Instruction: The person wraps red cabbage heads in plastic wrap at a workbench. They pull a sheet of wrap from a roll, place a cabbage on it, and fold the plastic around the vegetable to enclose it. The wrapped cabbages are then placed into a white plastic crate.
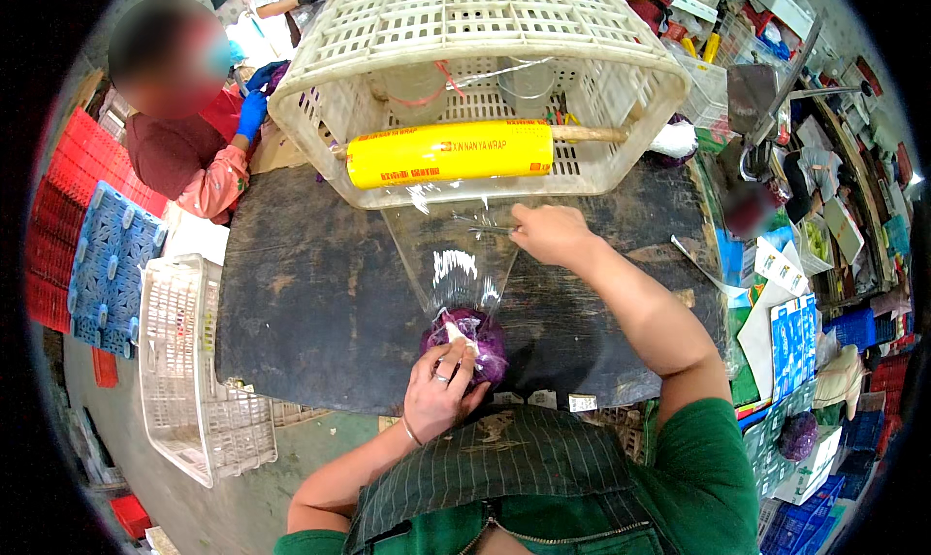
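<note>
My left hand [441,382] grips a red cabbage [492,353] at the table's near edge, its fingers on the pale stem end. Clear film lies over part of the cabbage. From there a sheet of cling film [444,264] stretches up to a yellow printed roll of plastic wrap [451,153], which is threaded on a wooden rod [589,134]. My right hand [554,233] is curled at the sheet's right edge, just below the roll. A thin object shows at its fingers across the film; whether it is a blade or gathered film is unclear.
A white plastic crate [473,27] lies on its side on the dark tabletop [305,293], carrying the rod. Another white crate [174,366] stands at left. A person in blue gloves [252,115] works at far left. Cardboard and labels [782,264] lie right.
</note>
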`<state>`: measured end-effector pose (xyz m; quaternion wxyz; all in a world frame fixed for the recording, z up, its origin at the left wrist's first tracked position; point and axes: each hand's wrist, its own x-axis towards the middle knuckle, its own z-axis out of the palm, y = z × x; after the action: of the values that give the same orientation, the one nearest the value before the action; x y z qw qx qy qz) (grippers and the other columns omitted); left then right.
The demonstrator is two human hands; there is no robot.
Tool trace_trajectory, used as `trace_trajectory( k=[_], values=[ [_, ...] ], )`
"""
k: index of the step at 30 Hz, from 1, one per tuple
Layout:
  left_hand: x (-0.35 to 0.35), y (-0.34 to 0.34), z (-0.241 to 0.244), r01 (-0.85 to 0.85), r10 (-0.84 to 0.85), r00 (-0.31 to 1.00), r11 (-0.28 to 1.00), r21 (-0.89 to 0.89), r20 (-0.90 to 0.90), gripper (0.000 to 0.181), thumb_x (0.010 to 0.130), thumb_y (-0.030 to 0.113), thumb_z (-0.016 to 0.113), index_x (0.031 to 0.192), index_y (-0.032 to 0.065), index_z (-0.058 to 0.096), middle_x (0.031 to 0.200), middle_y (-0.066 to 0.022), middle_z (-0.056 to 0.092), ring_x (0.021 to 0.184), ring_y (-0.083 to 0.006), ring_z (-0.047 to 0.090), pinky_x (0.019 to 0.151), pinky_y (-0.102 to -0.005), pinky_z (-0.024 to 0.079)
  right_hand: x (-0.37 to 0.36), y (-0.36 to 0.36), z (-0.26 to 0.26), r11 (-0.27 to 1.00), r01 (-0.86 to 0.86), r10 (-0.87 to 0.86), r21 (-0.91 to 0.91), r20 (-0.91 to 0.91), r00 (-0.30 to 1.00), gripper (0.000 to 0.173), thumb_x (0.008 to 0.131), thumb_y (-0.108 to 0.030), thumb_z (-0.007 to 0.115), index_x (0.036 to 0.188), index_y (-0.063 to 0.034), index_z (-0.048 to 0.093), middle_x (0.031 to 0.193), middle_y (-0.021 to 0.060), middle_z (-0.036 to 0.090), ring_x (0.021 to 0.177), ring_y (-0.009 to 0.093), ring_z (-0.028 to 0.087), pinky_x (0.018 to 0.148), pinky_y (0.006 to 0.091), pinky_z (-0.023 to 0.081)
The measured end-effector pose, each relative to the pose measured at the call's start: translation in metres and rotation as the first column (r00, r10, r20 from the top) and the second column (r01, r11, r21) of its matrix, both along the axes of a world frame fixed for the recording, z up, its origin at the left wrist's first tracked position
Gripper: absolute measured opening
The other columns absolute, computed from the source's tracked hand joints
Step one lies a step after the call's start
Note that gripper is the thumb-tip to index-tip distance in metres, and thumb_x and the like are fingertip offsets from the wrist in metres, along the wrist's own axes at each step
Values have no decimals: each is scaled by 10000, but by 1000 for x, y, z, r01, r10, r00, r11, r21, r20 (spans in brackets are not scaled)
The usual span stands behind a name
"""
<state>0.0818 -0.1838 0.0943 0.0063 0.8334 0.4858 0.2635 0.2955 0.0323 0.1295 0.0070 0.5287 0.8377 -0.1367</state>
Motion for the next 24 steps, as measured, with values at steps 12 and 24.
trace_trajectory(
  k=[12, 24],
  values=[
    [-2, -2, -2, 25, -25, 998, 1000, -3, 64, 555, 661, 208, 812, 1137, 1, 617, 1224, -144, 575, 1056, -320, 551, 887, -412, 482, 199, -90, -92, 939, 241, -221, 246, -105, 970, 412, 879, -348, 664, 1186, -85, 583, 1020, 152, 649, 897, 370, 621, 781, 461, 499],
    [0, -3, 0, 17, -14, 998, 999, -48, 55, 519, 703, 216, 781, 1149, 16, 607, 1231, -126, 566, 1098, -303, 514, 925, -407, 459, -14, -41, -70, 452, 46, -807, -891, -387, 445, 1057, 780, -682, 630, 1443, 58, 271, 1368, 248, 455, 1157, 313, 541, 920, 429, 485]
  ],
)
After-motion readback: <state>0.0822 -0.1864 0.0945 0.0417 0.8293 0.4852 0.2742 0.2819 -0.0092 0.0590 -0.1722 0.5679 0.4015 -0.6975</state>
